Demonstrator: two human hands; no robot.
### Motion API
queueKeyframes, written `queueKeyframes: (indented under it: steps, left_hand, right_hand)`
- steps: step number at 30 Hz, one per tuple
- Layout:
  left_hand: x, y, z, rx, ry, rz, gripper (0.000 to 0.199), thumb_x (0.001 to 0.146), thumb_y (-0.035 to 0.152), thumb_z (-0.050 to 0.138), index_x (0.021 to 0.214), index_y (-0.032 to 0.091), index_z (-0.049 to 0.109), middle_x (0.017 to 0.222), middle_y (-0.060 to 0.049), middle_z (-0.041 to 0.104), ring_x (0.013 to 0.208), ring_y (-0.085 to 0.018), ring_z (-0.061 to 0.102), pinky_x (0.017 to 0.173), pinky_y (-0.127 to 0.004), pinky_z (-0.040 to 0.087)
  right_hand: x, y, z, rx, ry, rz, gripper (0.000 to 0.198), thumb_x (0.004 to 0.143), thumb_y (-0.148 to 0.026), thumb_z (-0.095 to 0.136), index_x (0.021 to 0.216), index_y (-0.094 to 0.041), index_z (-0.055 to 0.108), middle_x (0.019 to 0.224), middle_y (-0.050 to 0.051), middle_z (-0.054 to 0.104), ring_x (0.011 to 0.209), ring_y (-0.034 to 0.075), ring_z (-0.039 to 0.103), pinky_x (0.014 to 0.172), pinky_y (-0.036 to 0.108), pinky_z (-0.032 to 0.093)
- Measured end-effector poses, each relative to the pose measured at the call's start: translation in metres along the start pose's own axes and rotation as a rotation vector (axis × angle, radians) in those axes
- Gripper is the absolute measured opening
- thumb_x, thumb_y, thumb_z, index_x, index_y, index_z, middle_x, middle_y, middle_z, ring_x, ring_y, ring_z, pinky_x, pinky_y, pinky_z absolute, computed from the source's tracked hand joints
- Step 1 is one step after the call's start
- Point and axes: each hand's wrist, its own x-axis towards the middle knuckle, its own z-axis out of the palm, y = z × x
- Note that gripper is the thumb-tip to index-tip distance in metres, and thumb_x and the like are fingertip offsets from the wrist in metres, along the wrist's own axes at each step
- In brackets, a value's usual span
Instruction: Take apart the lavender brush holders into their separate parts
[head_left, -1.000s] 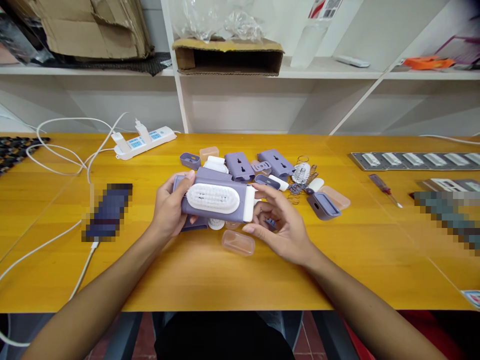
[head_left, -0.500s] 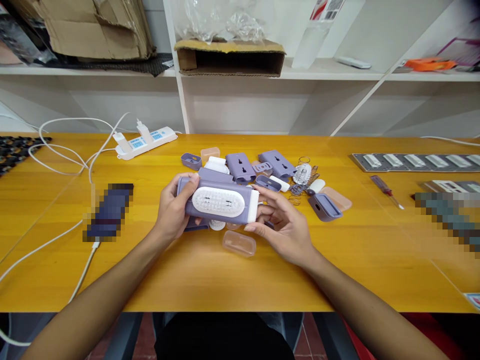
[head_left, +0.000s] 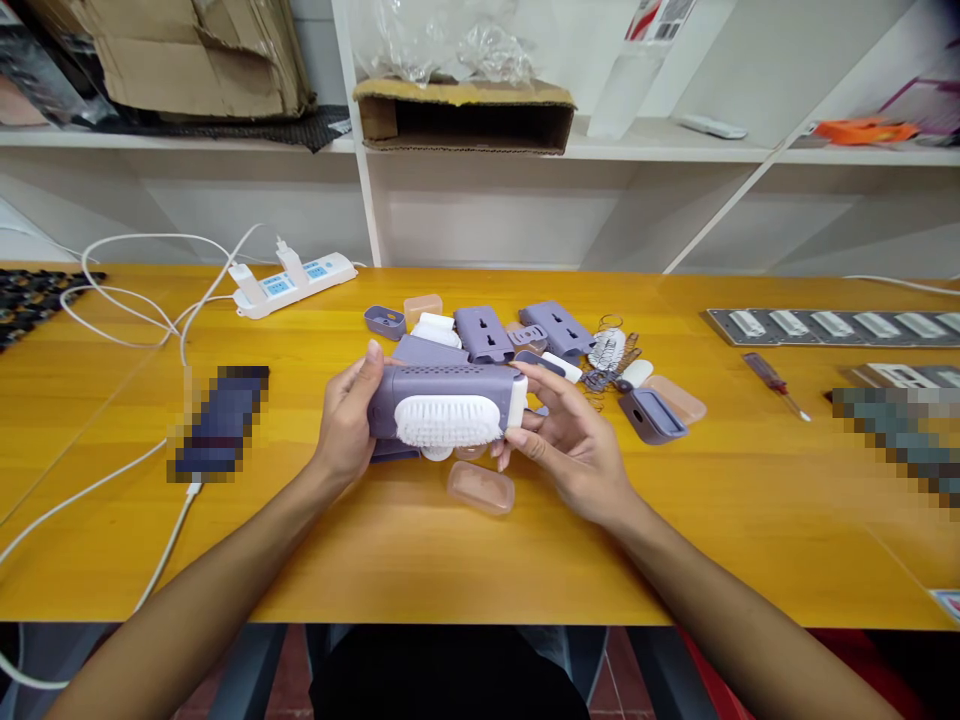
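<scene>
While both hands hover just above the yellow table point(head_left: 480, 560), the head view shows them gripping one purple brush unit point(head_left: 448, 400) between them, near the table's middle. Left hand point(head_left: 346, 420) wraps the unit's left end, thumb on top, fingers curled behind. Right hand point(head_left: 574, 445) clamps the white end cap, thumb over the top edge, fingers pressed together underneath. White bristle pad point(head_left: 448, 421) faces the camera, tilted downward; dotted purple side faces up. Clear pinkish lid point(head_left: 481, 487) lies on the table just below the hands. Behind them sits a heap of purple housings point(head_left: 481, 332), plus metal springs point(head_left: 611, 350) to the right. Red-handled screwdriver point(head_left: 772, 382) lies well apart at right. White power strip point(head_left: 292, 284) sits far left, cables trailing.
</scene>
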Motion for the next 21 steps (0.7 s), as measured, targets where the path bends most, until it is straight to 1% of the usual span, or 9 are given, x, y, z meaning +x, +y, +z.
queueKeyframes:
  steps: [2, 3, 6, 8, 10, 12, 15, 18, 21]
  left_hand:
    - [-0.001, -0.003, -0.003, 0.051, -0.018, 0.045, 0.049, 0.097, 0.067, 0.074, 0.083, 0.021, 0.073, 0.079, -0.003, 0.071, 0.075, -0.02, 0.067, 0.066, -0.029, 0.051]
    - [-0.002, -0.004, -0.004, 0.087, -0.033, 0.077, 0.044, 0.099, 0.063, 0.074, 0.085, 0.021, 0.075, 0.083, -0.003, 0.072, 0.078, -0.02, 0.066, 0.07, -0.029, 0.051]
    - [-0.005, -0.006, -0.008, 0.18, -0.103, 0.157, 0.033, 0.101, 0.053, 0.073, 0.091, 0.022, 0.078, 0.094, -0.003, 0.075, 0.088, -0.022, 0.066, 0.08, -0.031, 0.051]
    - [-0.006, -0.006, -0.01, 0.2, -0.156, 0.172, 0.029, 0.101, 0.049, 0.073, 0.095, 0.022, 0.08, 0.096, -0.004, 0.077, 0.091, -0.023, 0.068, 0.084, -0.033, 0.051]
    - [-0.007, -0.004, -0.012, 0.215, -0.201, 0.18, 0.027, 0.102, 0.047, 0.073, 0.099, 0.022, 0.082, 0.101, -0.004, 0.08, 0.095, -0.024, 0.07, 0.087, -0.035, 0.052]
    - [-0.007, 0.0, -0.013, 0.254, -0.245, 0.194, 0.026, 0.102, 0.046, 0.074, 0.101, 0.022, 0.084, 0.106, -0.005, 0.083, 0.099, -0.024, 0.072, 0.091, -0.035, 0.052]
    - [-0.007, 0.009, -0.013, 0.36, -0.344, 0.207, 0.031, 0.103, 0.048, 0.072, 0.101, 0.021, 0.086, 0.106, -0.006, 0.085, 0.098, -0.024, 0.074, 0.089, -0.036, 0.053]
    - [-0.009, 0.02, -0.012, 0.442, -0.494, 0.243, 0.034, 0.103, 0.051, 0.073, 0.105, 0.021, 0.087, 0.104, -0.006, 0.087, 0.093, -0.024, 0.077, 0.083, -0.034, 0.056]
    - [-0.009, 0.028, -0.014, 0.469, -0.643, 0.257, 0.036, 0.1, 0.053, 0.077, 0.117, 0.022, 0.086, 0.108, -0.006, 0.087, 0.092, -0.024, 0.078, 0.081, -0.034, 0.059]
  right_hand:
    - [-0.001, 0.001, -0.001, -0.005, 0.029, -0.001, 0.057, 0.103, -0.034, 0.082, 0.156, -0.036, 0.061, 0.142, 0.011, 0.069, 0.081, 0.02, 0.079, 0.066, 0.039, 0.072]
    - [-0.001, 0.002, -0.002, -0.007, 0.044, -0.001, 0.055, 0.103, -0.035, 0.081, 0.155, -0.035, 0.062, 0.14, 0.011, 0.071, 0.08, 0.02, 0.079, 0.066, 0.038, 0.072]
    - [-0.002, 0.007, -0.004, -0.016, 0.076, -0.029, 0.038, 0.106, -0.041, 0.078, 0.142, -0.03, 0.074, 0.115, 0.008, 0.078, 0.078, 0.019, 0.076, 0.068, 0.035, 0.07]
    - [-0.001, 0.008, -0.004, -0.037, 0.092, -0.069, 0.028, 0.106, -0.044, 0.077, 0.128, -0.027, 0.081, 0.101, 0.005, 0.078, 0.075, 0.018, 0.074, 0.068, 0.033, 0.068]
    - [0.0, 0.006, -0.004, -0.067, 0.107, -0.099, 0.024, 0.106, -0.045, 0.078, 0.121, -0.027, 0.084, 0.094, 0.003, 0.075, 0.073, 0.016, 0.072, 0.069, 0.031, 0.067]
    - [0.001, 0.003, -0.004, -0.093, 0.116, -0.115, 0.023, 0.106, -0.045, 0.078, 0.121, -0.028, 0.084, 0.091, 0.002, 0.073, 0.071, 0.015, 0.071, 0.067, 0.029, 0.066]
    - [-0.001, -0.002, -0.003, -0.108, 0.131, -0.127, 0.024, 0.105, -0.047, 0.078, 0.121, -0.029, 0.085, 0.093, 0.002, 0.073, 0.067, 0.014, 0.069, 0.06, 0.027, 0.062]
    - [-0.004, -0.004, -0.003, -0.115, 0.144, -0.125, 0.024, 0.106, -0.048, 0.076, 0.116, -0.028, 0.086, 0.102, 0.004, 0.075, 0.063, 0.013, 0.066, 0.052, 0.026, 0.057]
    - [-0.006, -0.002, -0.004, -0.143, 0.146, -0.135, 0.025, 0.109, -0.047, 0.072, 0.109, -0.027, 0.086, 0.096, 0.004, 0.073, 0.058, 0.012, 0.06, 0.047, 0.026, 0.05]
